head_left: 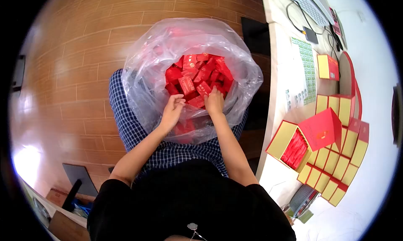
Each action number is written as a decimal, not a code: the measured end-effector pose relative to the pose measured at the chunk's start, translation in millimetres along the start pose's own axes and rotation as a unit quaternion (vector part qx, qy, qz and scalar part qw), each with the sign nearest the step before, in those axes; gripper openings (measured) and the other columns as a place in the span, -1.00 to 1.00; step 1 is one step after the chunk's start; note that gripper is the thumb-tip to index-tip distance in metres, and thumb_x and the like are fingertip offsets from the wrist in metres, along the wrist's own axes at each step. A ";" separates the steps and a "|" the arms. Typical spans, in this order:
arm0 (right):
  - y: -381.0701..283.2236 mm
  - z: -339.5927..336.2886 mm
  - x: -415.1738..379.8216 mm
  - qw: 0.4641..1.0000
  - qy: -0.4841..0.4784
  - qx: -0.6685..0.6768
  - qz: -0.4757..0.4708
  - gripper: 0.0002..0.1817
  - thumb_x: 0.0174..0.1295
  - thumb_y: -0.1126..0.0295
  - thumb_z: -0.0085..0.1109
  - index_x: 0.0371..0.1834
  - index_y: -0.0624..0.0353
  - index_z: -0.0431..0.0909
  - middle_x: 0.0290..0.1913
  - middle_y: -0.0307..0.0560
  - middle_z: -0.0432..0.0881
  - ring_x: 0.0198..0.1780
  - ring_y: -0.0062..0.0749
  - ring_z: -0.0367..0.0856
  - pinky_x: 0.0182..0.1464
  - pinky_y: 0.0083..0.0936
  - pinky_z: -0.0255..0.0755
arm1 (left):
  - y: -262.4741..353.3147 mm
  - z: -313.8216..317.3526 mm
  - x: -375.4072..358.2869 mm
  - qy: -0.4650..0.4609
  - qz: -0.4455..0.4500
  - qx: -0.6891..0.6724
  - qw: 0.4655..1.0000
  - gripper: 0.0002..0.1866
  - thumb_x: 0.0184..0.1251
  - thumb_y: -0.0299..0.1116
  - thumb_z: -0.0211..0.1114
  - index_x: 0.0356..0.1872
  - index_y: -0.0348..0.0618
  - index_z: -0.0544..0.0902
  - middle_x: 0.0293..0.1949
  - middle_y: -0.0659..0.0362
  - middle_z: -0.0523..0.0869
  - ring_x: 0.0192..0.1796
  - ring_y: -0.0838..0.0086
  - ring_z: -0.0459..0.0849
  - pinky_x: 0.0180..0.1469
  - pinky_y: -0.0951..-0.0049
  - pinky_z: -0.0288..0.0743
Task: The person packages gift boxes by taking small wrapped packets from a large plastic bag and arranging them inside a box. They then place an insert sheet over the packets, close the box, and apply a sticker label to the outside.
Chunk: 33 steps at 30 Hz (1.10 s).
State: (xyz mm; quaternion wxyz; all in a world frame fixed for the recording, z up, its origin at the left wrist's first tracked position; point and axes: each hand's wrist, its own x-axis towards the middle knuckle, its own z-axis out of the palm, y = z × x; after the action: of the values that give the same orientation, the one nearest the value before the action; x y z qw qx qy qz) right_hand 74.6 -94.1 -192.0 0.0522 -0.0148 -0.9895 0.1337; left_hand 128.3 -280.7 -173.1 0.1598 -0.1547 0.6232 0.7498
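A large clear plastic bag [145, 60] stands between my knees, its mouth spread wide. Inside it lie many small red packets [187, 85] with pale gold print, heaped loosely. My right hand [214, 101] reaches over the near rim into the bag, its fingers closed at a red packet [204, 88]; the fingertips are partly hidden. At the left of the bag's near rim is my left hand [173, 108], fingers loosely bent with no packet visible in them, close to the packets.
On the white table [279, 60] at right stand an open red-and-gold box [280, 141] filled with red packets, several stacked boxes [331, 163], green-printed sticker sheets [308, 69], a laptop [312, 8] and cables. Wooden flooring [84, 85] lies to the left.
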 end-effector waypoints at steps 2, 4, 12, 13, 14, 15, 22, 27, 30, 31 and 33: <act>2.6 2.7 3.5 0.959 -0.231 -0.006 0.164 -0.64 0.24 0.30 0.18 0.05 0.23 0.48 -0.27 0.22 0.65 -0.19 0.17 0.60 -0.10 -0.07 0.48 | -3.5 -9.7 4.8 0.002 -0.021 -0.021 1.000 -0.68 0.45 -0.41 0.09 0.17 -0.21 0.40 0.03 0.04 0.60 0.02 0.43 0.60 0.08 0.45 0.47; -0.7 -3.5 -1.3 0.977 -0.171 0.023 0.126 -0.69 0.26 0.31 0.15 0.00 0.25 0.49 -0.29 0.24 0.65 -0.22 0.20 0.61 -0.14 -0.06 0.49 | -10.5 -13.6 9.2 -0.025 -0.059 -0.045 0.997 -0.60 0.49 -0.29 0.09 0.26 -0.17 0.32 0.10 0.05 0.55 0.11 0.39 0.57 0.19 0.41 0.42; -55.6 -60.7 -34.1 0.920 -0.130 0.354 0.110 -0.72 0.45 0.24 -0.03 -0.18 0.28 0.50 -0.35 0.10 0.62 -0.31 -0.18 0.60 -0.20 -0.36 0.45 | 12.5 -2.9 20.9 -0.095 -0.127 -0.133 0.978 -0.34 0.43 -0.10 0.20 0.39 -0.19 0.18 0.23 -0.01 0.49 0.23 0.30 0.52 0.28 0.30 0.37; -48.9 -45.8 -43.3 0.876 -0.155 0.438 0.129 -0.68 0.48 0.22 -0.08 -0.15 0.30 0.51 -0.33 -0.03 0.62 -0.29 -0.35 0.57 -0.19 -0.43 0.44 | 14.3 -3.4 20.7 -0.129 -0.107 -0.157 0.973 -0.33 0.42 -0.09 0.21 0.39 -0.19 0.18 0.22 -0.01 0.50 0.23 0.30 0.52 0.29 0.30 0.37; -53.9 -40.4 -49.0 0.789 -0.200 0.533 0.230 -0.68 0.48 0.22 -0.07 -0.12 0.28 0.52 -0.29 -0.10 0.63 -0.26 -0.38 0.59 -0.17 -0.44 0.45 | 21.1 -3.8 19.1 -0.129 -0.110 -0.158 0.973 -0.33 0.42 -0.09 0.21 0.39 -0.19 0.18 0.22 -0.01 0.50 0.23 0.30 0.52 0.29 0.30 0.37; -56.8 -36.3 -52.7 0.679 -0.240 0.613 0.324 -0.68 0.48 0.22 -0.06 -0.10 0.27 0.54 -0.26 -0.18 0.64 -0.24 -0.41 0.60 -0.15 -0.45 0.46 | 30.2 -4.4 17.8 -0.161 -0.118 -0.203 0.959 -0.35 0.41 -0.12 0.23 0.37 -0.18 0.21 0.16 0.03 0.54 0.20 0.34 0.54 0.27 0.31 0.39; -45.1 -28.0 -27.0 0.940 -0.215 0.251 0.086 -0.76 0.33 0.36 0.02 -0.05 0.26 0.51 -0.23 0.12 0.67 -0.18 -0.15 0.69 -0.07 -0.37 0.50 | 9.7 -7.2 21.5 -0.036 -0.106 -0.108 0.988 -0.31 0.25 -0.30 0.36 0.32 -0.10 0.19 -0.08 0.18 0.55 -0.05 0.51 0.56 0.04 0.47 0.45; -69.2 -8.6 38.9 0.942 -0.154 0.297 0.034 -0.73 0.26 0.48 0.13 0.02 0.27 0.49 -0.11 0.14 0.66 -0.05 -0.02 0.65 0.04 -0.27 0.47 | -2.9 -1.3 27.7 0.002 -0.086 -0.091 0.992 -0.26 0.20 -0.31 0.35 0.36 -0.07 0.14 -0.12 0.21 0.50 -0.16 0.54 0.51 -0.07 0.50 0.43; -89.4 15.2 61.9 0.960 -0.029 0.253 -0.112 -0.63 0.22 0.42 0.20 0.09 0.28 0.46 -0.04 0.17 0.64 -0.02 0.03 0.64 0.06 -0.23 0.47 | 6.8 -4.4 27.1 0.026 -0.103 -0.075 0.992 -0.29 0.23 -0.29 0.31 0.36 -0.06 0.15 -0.10 0.22 0.48 -0.13 0.54 0.49 -0.04 0.47 0.41; -94.2 18.8 66.2 0.961 -0.092 0.244 -0.093 -0.63 0.21 0.39 0.21 0.07 0.29 0.48 -0.04 0.20 0.63 -0.01 0.07 0.63 0.05 -0.21 0.47 | 14.1 -6.1 25.6 0.025 -0.150 -0.064 0.986 -0.31 0.24 -0.28 0.29 0.35 -0.05 0.16 -0.08 0.20 0.49 -0.09 0.53 0.48 -0.02 0.45 0.40; -98.5 24.3 67.9 0.956 -0.156 0.235 -0.076 -0.62 0.20 0.36 0.23 0.04 0.31 0.50 -0.04 0.24 0.62 0.01 0.11 0.61 0.05 -0.19 0.47 | 22.8 -5.3 22.4 0.032 -0.154 -0.081 0.984 -0.32 0.26 -0.24 0.29 0.35 -0.07 0.17 -0.09 0.21 0.49 -0.11 0.53 0.47 -0.05 0.45 0.40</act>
State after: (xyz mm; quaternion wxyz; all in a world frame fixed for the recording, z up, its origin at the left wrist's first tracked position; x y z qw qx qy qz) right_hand 3.0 -192.5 -182.3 -0.0912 0.0942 -0.9242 0.3588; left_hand 98.4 -288.8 -163.5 0.2402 -0.2848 0.5341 0.7589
